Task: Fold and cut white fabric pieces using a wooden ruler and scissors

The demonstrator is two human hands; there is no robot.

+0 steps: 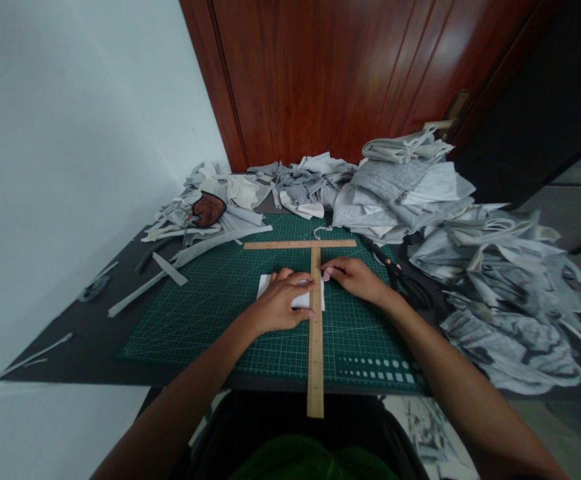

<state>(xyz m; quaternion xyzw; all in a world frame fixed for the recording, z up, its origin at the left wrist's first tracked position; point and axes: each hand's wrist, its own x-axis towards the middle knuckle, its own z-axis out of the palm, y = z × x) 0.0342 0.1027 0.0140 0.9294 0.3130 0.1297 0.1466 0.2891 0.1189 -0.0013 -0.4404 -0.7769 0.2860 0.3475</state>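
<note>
A white folded piece, cloth or paper [301, 301], lies on the green cutting mat [210, 293]. A wooden ruler [315, 347] crosses its right part lengthwise and sticks out past the table's front edge. My left hand [281, 301] rests on the white piece with fingers spread, thumb and fingertips at the ruler's left edge. Against the ruler's right edge, my right hand [353, 277] pinches a small pale pink piece [327, 274], which looks like tailor's chalk. A second wooden ruler [300, 245] lies crosswise at the far end of the first.
Black-handled scissors [400, 273] lie right of my right hand. Grey and white cloth heaps [400, 187] line the back, with more cloth [515, 333] at right. Cloth strips [185, 257] and a brown, black-edged piece [209, 209] lie at left. A wooden door [310, 80] stands behind.
</note>
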